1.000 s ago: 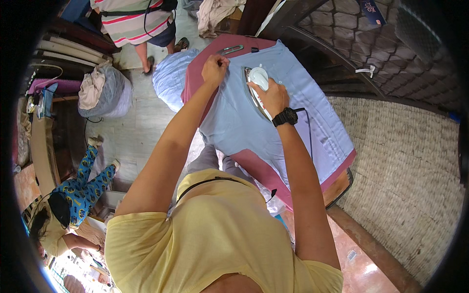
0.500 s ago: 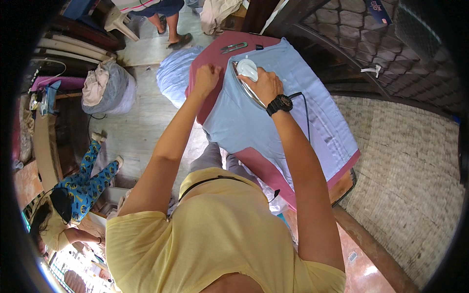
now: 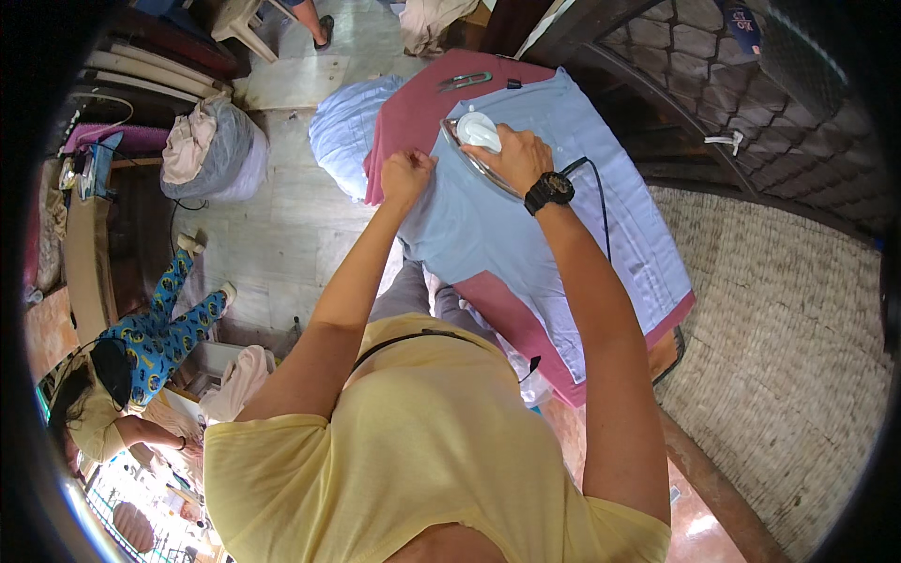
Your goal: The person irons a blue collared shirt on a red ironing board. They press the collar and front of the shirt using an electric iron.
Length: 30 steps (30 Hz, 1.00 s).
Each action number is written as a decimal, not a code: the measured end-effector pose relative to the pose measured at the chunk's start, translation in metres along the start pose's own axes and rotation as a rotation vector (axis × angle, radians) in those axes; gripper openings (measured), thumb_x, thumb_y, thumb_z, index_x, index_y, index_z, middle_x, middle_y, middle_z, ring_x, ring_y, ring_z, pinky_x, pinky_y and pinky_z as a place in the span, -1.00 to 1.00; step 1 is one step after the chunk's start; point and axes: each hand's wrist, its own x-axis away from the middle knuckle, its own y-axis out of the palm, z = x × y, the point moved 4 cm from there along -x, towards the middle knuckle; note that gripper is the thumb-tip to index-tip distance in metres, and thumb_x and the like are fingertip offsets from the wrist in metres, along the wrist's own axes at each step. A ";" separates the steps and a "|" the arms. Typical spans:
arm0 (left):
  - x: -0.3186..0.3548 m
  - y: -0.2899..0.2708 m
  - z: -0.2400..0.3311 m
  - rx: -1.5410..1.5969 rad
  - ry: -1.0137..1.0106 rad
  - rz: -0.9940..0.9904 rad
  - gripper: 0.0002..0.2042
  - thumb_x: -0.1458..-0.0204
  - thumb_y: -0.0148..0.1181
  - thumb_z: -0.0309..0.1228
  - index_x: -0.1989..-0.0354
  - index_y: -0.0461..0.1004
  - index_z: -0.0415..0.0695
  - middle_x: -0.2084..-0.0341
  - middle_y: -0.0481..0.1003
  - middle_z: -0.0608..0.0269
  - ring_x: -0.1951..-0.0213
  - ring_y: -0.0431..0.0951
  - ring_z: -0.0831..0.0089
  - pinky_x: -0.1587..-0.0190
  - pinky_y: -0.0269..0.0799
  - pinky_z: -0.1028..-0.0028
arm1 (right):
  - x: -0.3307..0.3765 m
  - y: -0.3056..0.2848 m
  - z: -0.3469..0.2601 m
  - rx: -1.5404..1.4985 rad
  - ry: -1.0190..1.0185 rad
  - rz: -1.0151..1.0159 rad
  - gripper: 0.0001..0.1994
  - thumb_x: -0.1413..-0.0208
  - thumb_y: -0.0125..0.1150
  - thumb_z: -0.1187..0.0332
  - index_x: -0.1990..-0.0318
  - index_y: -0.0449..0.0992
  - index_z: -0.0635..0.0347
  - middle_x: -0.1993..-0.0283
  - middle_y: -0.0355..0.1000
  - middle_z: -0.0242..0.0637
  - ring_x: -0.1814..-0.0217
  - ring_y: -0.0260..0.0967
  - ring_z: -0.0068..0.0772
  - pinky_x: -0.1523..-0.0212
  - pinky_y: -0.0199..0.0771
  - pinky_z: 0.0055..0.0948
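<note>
A pale blue garment (image 3: 563, 216) lies spread on a red padded ironing table (image 3: 422, 103). My right hand (image 3: 516, 155), with a black watch on its wrist, grips a white clothes iron (image 3: 474, 136) pressed on the garment near its far end. A black cord (image 3: 596, 188) runs from the iron across the cloth. My left hand (image 3: 405, 174) is closed on the garment's left edge, just left of the iron.
More pale blue cloth (image 3: 343, 127) hangs off the table's left side. Metal tongs (image 3: 465, 82) lie at the far end. A full sack (image 3: 211, 150) stands on the tiled floor at left. A person in blue patterned trousers (image 3: 160, 328) sits lower left. A brick wall (image 3: 788, 357) is at right.
The iron and my right hand have slid left and a little nearer along the garment. My left hand moved down the cloth's left edge. The person at the far end has walked away.
</note>
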 end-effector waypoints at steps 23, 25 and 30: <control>0.018 -0.010 -0.013 0.338 0.155 -0.007 -0.80 0.01 0.34 -0.57 0.30 0.40 -0.25 0.52 0.53 0.31 0.46 0.51 0.58 0.33 0.49 0.54 | 0.012 0.012 -0.022 -0.047 -0.014 -0.063 -0.37 0.04 0.28 -0.28 0.25 0.59 0.22 0.35 0.57 0.07 0.26 0.56 0.15 0.24 0.56 0.02; 0.019 -0.012 -0.012 0.311 0.178 0.001 -0.81 0.00 0.32 -0.57 0.34 0.38 -0.23 0.50 0.54 0.28 0.46 0.52 0.57 0.36 0.48 0.54 | 0.032 0.008 -0.014 -0.095 0.013 -0.062 -0.39 0.04 0.30 -0.26 0.21 0.59 0.19 0.34 0.57 0.04 0.26 0.56 0.14 0.24 0.56 0.02; 0.019 -0.016 -0.008 0.359 0.130 -0.015 -0.80 0.01 0.33 -0.57 0.34 0.37 -0.23 0.51 0.52 0.28 0.47 0.51 0.59 0.37 0.47 0.54 | 0.094 0.008 0.019 -0.096 0.013 -0.035 -0.44 0.03 0.32 -0.20 0.21 0.59 0.19 0.36 0.57 0.06 0.30 0.56 0.13 0.26 0.56 -0.01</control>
